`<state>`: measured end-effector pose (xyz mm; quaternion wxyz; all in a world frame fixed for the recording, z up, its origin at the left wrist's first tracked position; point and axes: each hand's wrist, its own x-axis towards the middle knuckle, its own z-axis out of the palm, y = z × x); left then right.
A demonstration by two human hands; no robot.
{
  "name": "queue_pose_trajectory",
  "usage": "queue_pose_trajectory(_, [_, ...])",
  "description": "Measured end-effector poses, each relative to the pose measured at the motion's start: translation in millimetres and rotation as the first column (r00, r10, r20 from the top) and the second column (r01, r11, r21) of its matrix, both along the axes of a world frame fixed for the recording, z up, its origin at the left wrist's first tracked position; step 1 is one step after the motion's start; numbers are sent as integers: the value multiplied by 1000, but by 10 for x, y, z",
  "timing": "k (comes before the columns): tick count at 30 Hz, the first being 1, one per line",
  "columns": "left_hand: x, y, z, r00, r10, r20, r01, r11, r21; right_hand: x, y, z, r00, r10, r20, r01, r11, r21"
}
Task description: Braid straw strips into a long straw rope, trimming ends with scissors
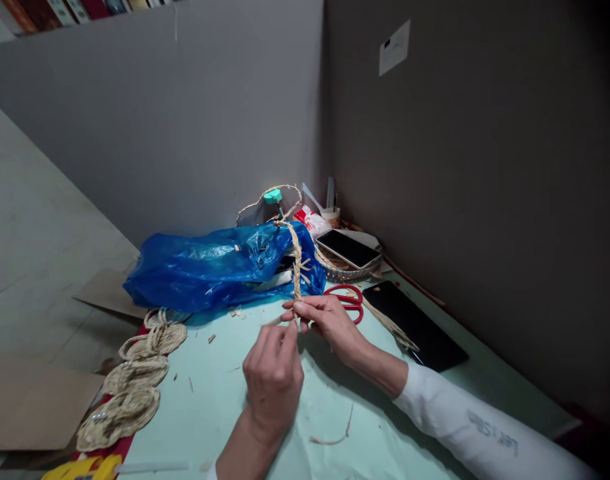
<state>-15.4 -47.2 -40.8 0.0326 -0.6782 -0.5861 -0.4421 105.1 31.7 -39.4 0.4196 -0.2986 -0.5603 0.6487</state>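
Note:
A braided straw cord [297, 263] runs down from the far side of the table to my fingers, its upper part lying over a blue plastic bag [205, 260]. My right hand [332, 323] pinches the cord's near end between thumb and fingers. Just below it, my left hand [275, 370] is closed with thumb and fingertips pressed together at the lower strands; the strands there are mostly hidden. Red-handled scissors [352, 313] lie beside my right hand, partly behind it.
Several woven straw pieces [129, 375] line the table's left edge, above a yellow glue gun [85, 469]. At right are a black tablet [419, 327], loose straw strands [389, 323] and a phone [349, 248] on a round basket [345, 273]. Grey partitions [245, 113] stand behind.

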Motion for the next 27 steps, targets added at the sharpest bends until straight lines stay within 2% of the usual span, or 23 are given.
queue_pose_trajectory(3, [89, -16, -80, 989, -35, -147, 38, 999, 15, -9, 23, -13, 997, 4, -80, -13, 994, -107])
queue_pose_trajectory(5, [97, -29, -62, 978, -86, -192, 87, 996, -5, -11, 45, -28, 993, -23, -113, 9, 993, -118])
queue_pose_trajectory(6, [87, -34, -30, 981, -96, -169, 97, 995, -1, -15, 51, -36, 991, -32, -131, 17, 993, -114])
queue_pose_trajectory(8, [50, -31, 62, 998, -56, -26, 57, 998, 25, -25, 43, -47, 988, -3, -156, -9, 997, -74])
queue_pose_trajectory(9, [30, -20, 110, 996, 2, 85, -3, 1000, 22, -32, 29, -48, 986, 28, -162, -35, 999, -41])
queue_pose_trajectory(10, [14, -1, 151, 977, 41, 211, -36, 999, -30, -37, 7, -42, 985, 71, -160, -74, 997, -10])
queue_pose_trajectory(11, [0, 23, 182, 938, 33, 344, 12, 992, -128, -39, -18, -29, 981, 120, -152, -119, 993, 17])
queue_pose_trajectory(12, [-12, 51, 201, 878, -1, 479, 128, 964, -233, -36, -44, -7, 975, 174, -139, -170, 985, 39])
queue_pose_trajectory(13, [-22, 81, 207, 797, -14, 604, 256, 913, -318, -26, -68, 22, 967, 223, -120, -217, 975, 56])
queue_pose_trajectory(15, [-48, 133, 193, 634, 22, 773, 436, 816, -380, 13, -100, 97, 956, 287, -64, -282, 956, 76])
queue_pose_trajectory(16, [-65, 152, 179, 582, 46, 812, 475, 791, -385, 39, -107, 136, 953, 302, -26, -299, 950, 86])
queue_pose_trajectory(17, [-85, 165, 166, 562, 59, 825, 484, 786, -386, 67, -107, 170, 950, 311, 28, -312, 945, 101])
queue_pose_trajectory(18, [-105, 172, 155, 578, 55, 814, 474, 789, -390, 94, -103, 196, 946, 310, 96, -320, 939, 128])
queue_pose_trajectory(19, [-124, 173, 148, 624, 42, 780, 445, 802, -399, 117, -97, 212, 939, 292, 181, -322, 931, 172])
queue_pose_trajectory(21, [-151, 160, 142, 768, 21, 640, 324, 849, -417, 144, -91, 212, 886, 165, 432, -319, 895, 313])
queue_pose_trajectory(23, [-154, 141, 143, 888, 42, 458, 162, 903, -397, 143, -105, 179, 727, -108, 678, -321, 820, 474])
queue_pose_trajectory(25, [-141, 130, 141, 929, 96, 357, 41, 934, -356, 121, -146, 137, 511, -373, 774, -373, 715, 591])
queue_pose_trajectory(26, [-134, 132, 138, 927, 125, 353, 5, 939, -345, 106, -175, 120, 441, -465, 767, -407, 659, 633])
queue_pose_trajectory(27, [-129, 139, 134, 914, 150, 377, -16, 942, -337, 90, -207, 105, 413, -524, 745, -436, 604, 667])
